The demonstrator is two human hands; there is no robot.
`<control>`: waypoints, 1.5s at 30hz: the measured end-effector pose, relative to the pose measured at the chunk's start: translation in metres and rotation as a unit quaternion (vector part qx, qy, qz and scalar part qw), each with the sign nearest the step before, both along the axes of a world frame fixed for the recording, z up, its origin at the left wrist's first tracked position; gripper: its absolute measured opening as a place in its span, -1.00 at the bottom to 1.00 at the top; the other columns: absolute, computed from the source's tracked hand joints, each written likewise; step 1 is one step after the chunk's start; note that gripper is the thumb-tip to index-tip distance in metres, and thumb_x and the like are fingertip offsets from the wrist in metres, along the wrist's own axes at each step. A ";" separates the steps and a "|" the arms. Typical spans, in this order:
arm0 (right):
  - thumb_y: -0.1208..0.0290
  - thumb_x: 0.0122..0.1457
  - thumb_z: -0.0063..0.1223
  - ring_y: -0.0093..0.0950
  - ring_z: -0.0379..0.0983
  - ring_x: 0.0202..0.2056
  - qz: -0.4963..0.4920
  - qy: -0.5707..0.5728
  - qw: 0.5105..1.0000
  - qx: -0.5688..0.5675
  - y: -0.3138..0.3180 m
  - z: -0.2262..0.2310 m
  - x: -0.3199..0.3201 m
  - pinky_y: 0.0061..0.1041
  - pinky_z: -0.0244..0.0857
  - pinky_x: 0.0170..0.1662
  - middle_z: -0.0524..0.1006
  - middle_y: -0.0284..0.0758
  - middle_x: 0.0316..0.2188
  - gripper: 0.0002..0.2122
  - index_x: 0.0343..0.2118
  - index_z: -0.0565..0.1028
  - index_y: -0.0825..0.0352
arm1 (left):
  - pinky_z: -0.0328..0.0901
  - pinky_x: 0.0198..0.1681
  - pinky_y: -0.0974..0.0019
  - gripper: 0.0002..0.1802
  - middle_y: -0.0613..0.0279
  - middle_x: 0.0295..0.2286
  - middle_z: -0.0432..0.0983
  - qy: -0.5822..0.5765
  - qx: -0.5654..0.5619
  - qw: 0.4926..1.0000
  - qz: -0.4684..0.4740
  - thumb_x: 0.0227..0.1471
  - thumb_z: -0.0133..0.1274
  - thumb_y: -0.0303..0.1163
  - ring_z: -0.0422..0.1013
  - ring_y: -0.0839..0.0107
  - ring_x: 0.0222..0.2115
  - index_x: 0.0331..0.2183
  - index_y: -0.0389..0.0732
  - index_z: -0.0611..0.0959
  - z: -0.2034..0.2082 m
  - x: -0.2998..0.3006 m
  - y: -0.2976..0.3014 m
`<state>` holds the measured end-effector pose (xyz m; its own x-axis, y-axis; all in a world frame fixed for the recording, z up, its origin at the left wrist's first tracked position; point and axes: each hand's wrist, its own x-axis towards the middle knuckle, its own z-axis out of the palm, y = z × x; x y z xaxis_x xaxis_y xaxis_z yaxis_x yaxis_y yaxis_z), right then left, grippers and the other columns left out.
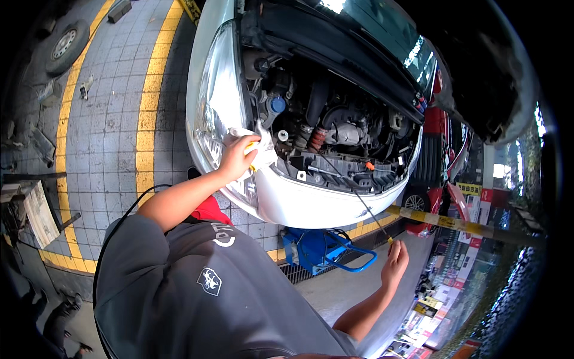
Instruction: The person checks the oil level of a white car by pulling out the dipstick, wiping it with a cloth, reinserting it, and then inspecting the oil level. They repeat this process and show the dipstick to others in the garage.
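Observation:
My left hand point(237, 157) is closed on a crumpled white wipe point(265, 147) with yellow patches, above the headlight point(210, 119) of a white car point(311, 206). Whether it is cloth or paper, I cannot tell. Out past the front bumper, my right hand point(395, 263) pinches the yellow end of a long thin dipstick point(362, 198). The dipstick slants across the front edge of the open engine bay point(335, 113). Its far tip is lost among the dark engine parts, near a reddish-brown ribbed hose point(318, 139). A blue cap point(277, 105) sits at the bay's left.
Below the bumper stands a blue wheeled device point(311, 251) with a tubular handle. A yellow-and-black bar point(460, 224) runs out at the right, near a red car point(439, 131). At left are a loose wheel point(67, 46) and a wooden board point(40, 214) on the yellow-lined tiles.

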<state>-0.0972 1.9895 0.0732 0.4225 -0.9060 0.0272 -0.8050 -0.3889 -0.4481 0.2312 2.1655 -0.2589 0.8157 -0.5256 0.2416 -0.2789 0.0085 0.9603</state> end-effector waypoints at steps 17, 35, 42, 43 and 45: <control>0.37 0.31 -0.29 -0.59 0.10 -0.46 -0.146 -0.531 0.830 0.085 0.201 -0.187 -0.315 -0.57 0.02 -0.34 0.19 -0.41 -0.57 -0.74 -0.55 0.20 0.28 | 0.34 -0.25 0.44 -0.62 0.22 -0.31 0.53 0.419 0.099 0.882 -0.191 0.00 0.10 -0.60 0.46 0.50 -0.32 -0.09 -0.36 0.46 -0.015 -0.190 0.108; 0.30 0.28 -0.26 -0.56 0.02 -0.57 -0.064 -0.708 0.686 0.156 0.237 -0.167 -0.275 -0.53 -0.05 -0.44 0.14 -0.45 -0.69 -0.67 -0.66 0.17 0.20 | 0.31 -0.25 0.46 -0.62 0.33 -0.35 0.54 0.209 0.282 0.796 -0.494 -0.08 0.23 -0.46 0.40 0.59 -0.34 -0.14 -0.21 0.61 -0.015 -0.180 0.127; 0.29 0.28 -0.24 -0.57 0.02 -0.57 -0.065 -0.711 0.678 0.175 0.239 -0.171 -0.245 -0.53 -0.04 -0.44 0.14 -0.46 -0.69 -0.67 -0.66 0.17 0.18 | 0.30 -0.25 0.45 -0.61 0.30 -0.36 0.54 0.219 0.279 0.786 -0.507 -0.10 0.25 -0.44 0.40 0.57 -0.34 -0.14 -0.20 0.62 -0.021 -0.153 0.123; 0.29 0.27 -0.24 -0.57 0.02 -0.57 -0.071 -0.714 0.673 0.178 0.240 -0.170 -0.240 -0.53 -0.04 -0.45 0.14 -0.46 -0.69 -0.67 -0.66 0.17 0.18 | 0.30 -0.26 0.45 -0.60 0.30 -0.36 0.55 0.220 0.280 0.780 -0.515 -0.10 0.25 -0.44 0.40 0.57 -0.34 -0.13 -0.20 0.62 -0.018 -0.148 0.122; 0.29 0.27 -0.23 -0.58 0.02 -0.58 -0.079 -0.720 0.663 0.186 0.242 -0.167 -0.226 -0.54 -0.05 -0.45 0.14 -0.46 -0.69 -0.66 -0.67 0.17 0.18 | 0.31 -0.25 0.45 -0.59 0.29 -0.35 0.55 0.210 0.287 0.764 -0.538 -0.10 0.25 -0.43 0.40 0.56 -0.33 -0.12 -0.20 0.61 -0.010 -0.138 0.124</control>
<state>-0.3236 2.2320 -0.0938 0.0995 -0.9932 0.0608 0.5458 0.0034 -0.8379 0.0934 2.2891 -0.2691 -0.2220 -0.8679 -0.4444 -0.0725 -0.4398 0.8952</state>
